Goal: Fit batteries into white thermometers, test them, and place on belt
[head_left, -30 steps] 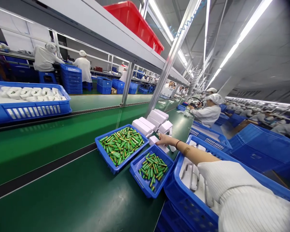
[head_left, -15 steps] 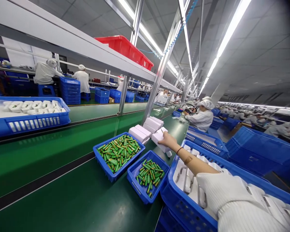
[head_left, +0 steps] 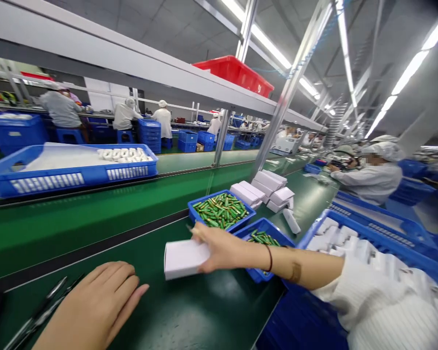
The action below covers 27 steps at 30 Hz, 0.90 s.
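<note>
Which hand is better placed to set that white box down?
Right, I'd say: the right hand grips the box, while the left hand is apart from it, holding nothing visible.

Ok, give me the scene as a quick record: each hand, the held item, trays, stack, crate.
Left hand: nothing seen in its grasp; beside dark slender tools
Right hand: gripping a white box by one end
Box position: over the green worktop, between the hands; contact with the surface unclear
Left tray: blue, holding green cylinders
Right tray: blue, also holding green cylinders, partly hidden
Stack: white boxes beyond the trays, loose white piece near them
Crate: blue, at right, holding white parts
</note>
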Tool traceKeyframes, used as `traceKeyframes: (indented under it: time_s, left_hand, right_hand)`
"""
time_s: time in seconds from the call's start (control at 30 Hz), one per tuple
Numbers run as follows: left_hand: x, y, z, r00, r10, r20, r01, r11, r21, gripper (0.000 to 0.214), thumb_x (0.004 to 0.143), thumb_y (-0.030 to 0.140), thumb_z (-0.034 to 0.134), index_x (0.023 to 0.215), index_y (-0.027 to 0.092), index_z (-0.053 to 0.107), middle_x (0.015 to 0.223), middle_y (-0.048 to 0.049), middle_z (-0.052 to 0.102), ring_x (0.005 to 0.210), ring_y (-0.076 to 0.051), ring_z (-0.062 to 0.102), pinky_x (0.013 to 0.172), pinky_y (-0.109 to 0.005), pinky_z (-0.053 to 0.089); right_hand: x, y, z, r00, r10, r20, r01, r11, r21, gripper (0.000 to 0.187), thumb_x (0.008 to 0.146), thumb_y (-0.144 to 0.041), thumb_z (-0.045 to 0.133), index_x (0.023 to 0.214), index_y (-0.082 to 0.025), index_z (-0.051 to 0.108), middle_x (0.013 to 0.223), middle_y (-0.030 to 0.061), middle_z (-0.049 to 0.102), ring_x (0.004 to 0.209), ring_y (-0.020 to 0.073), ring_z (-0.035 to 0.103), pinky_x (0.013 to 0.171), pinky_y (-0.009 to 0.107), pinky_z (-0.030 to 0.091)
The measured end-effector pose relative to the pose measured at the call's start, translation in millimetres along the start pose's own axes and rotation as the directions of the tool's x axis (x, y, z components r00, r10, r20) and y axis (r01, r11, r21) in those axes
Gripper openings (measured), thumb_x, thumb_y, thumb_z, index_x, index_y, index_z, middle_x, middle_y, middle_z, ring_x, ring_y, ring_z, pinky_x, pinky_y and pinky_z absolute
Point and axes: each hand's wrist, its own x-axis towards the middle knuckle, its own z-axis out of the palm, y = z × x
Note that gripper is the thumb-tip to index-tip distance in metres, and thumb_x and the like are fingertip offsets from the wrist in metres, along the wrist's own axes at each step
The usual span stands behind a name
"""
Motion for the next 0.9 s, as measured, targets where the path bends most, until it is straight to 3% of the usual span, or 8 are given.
traceKeyframes:
  time_s: [0.13, 0.2, 0.27, 0.4, 0.5, 0.57, 0.73, 0.9]
  left_hand:
    - [3.7, 8.5, -25.6, 0.935, -0.159, 0.316, 0.140, 0.987, 0.080, 0.033, 0.091, 0.023, 0.039, 0.075, 0.021, 0.069, 0.079, -0.0055, 0.067, 0.075, -0.021, 0.063, 0.069, -0.034, 0.049]
    - [8.1, 12.6, -26.8, 0.879, -0.208, 0.430, 0.169, 0.977, 0.127, 0.030, 0.089, 0.015, 0.041, 0.079, 0.019, 0.069, 0.082, -0.0069, 0.068, 0.078, -0.023, 0.064, 0.072, -0.035, 0.049]
    - [14.1, 15.7, -15.6, 0.852, -0.205, 0.482, 0.155, 0.978, 0.142, 0.029, 0.088, 0.008, 0.041, 0.087, 0.016, 0.069, 0.090, -0.0094, 0.069, 0.084, -0.025, 0.065, 0.076, -0.037, 0.049]
    - [22.0, 15.7, 30.2, 0.893, -0.081, 0.442, 0.031, 0.992, 0.119, 0.040, 0.085, 0.001, 0.041, 0.119, 0.012, 0.058, 0.123, -0.0168, 0.059, 0.111, -0.028, 0.058, 0.090, -0.039, 0.047]
    - [21.2, 13.5, 54.4, 0.901, -0.017, 0.433, -0.025, 0.996, 0.091, 0.046, 0.086, 0.001, 0.040, 0.129, 0.013, 0.050, 0.118, -0.0171, 0.061, 0.102, -0.027, 0.062, 0.085, -0.040, 0.050]
    - [19.6, 14.0, 56.8, 0.899, -0.017, 0.438, -0.018, 0.997, 0.075, 0.042, 0.088, 0.006, 0.042, 0.129, 0.012, 0.050, 0.111, -0.0168, 0.063, 0.094, -0.027, 0.064, 0.079, -0.041, 0.051]
    - [17.1, 22.5, 43.9, 0.900, -0.036, 0.433, 0.012, 0.998, 0.059, 0.044, 0.088, 0.022, 0.053, 0.130, 0.008, 0.050, 0.118, -0.0184, 0.060, 0.102, -0.031, 0.059, 0.082, -0.044, 0.051]
    - [18.1, 24.3, 38.3, 0.875, -0.078, 0.477, 0.086, 0.996, 0.004, 0.044, 0.089, 0.020, 0.048, 0.132, 0.008, 0.050, 0.120, -0.0186, 0.061, 0.105, -0.032, 0.059, 0.087, -0.045, 0.049]
  right_hand:
    - [33.8, -7.9, 61.7, 0.986, -0.020, 0.163, 0.007, 0.997, 0.080, 0.061, 0.049, -0.025, 0.085, 0.092, -0.021, 0.041, 0.089, 0.0002, 0.058, 0.077, 0.0201, 0.058, 0.055, 0.023, 0.036]
    - [49.4, -3.7, 72.3, 0.990, -0.021, 0.143, -0.007, 0.981, 0.196, 0.059, 0.049, -0.023, 0.085, 0.090, -0.021, 0.043, 0.089, -0.0004, 0.059, 0.078, 0.0191, 0.060, 0.058, 0.023, 0.040]
    - [64.9, 2.1, 69.2, 0.997, -0.005, 0.080, -0.019, 0.956, 0.293, 0.048, 0.061, -0.023, 0.079, 0.091, -0.020, 0.042, 0.090, 0.0007, 0.060, 0.079, 0.0170, 0.061, 0.061, 0.025, 0.044]
    - [87.6, 9.4, 46.8, 0.995, 0.072, -0.071, -0.046, 0.947, 0.317, 0.021, 0.081, -0.020, 0.056, 0.083, -0.021, 0.036, 0.082, 0.0010, 0.059, 0.074, 0.0152, 0.059, 0.066, 0.029, 0.045]
    - [88.0, 9.6, 38.8, 0.986, 0.091, -0.142, -0.041, 0.945, 0.323, 0.022, 0.080, -0.021, 0.056, 0.078, -0.023, 0.034, 0.075, -0.0010, 0.057, 0.070, 0.0161, 0.057, 0.066, 0.031, 0.044]
    - [81.8, 9.9, 41.9, 0.981, 0.084, -0.175, -0.020, 0.941, 0.339, 0.021, 0.080, -0.022, 0.056, 0.078, -0.023, 0.035, 0.077, -0.0009, 0.057, 0.070, 0.0166, 0.057, 0.067, 0.032, 0.043]
    - [66.3, 21.8, 70.0, 0.971, 0.100, -0.218, 0.013, 0.886, 0.464, 0.017, 0.087, -0.030, 0.049, 0.081, -0.023, 0.035, 0.078, 0.0006, 0.057, 0.071, 0.0180, 0.062, 0.064, 0.032, 0.047]
    - [59.7, 37.0, 95.8, 0.934, 0.116, -0.337, 0.102, 0.820, 0.564, 0.021, 0.093, -0.040, 0.040, 0.082, -0.023, 0.035, 0.084, 0.0045, 0.059, 0.077, 0.0189, 0.063, 0.070, 0.035, 0.050]
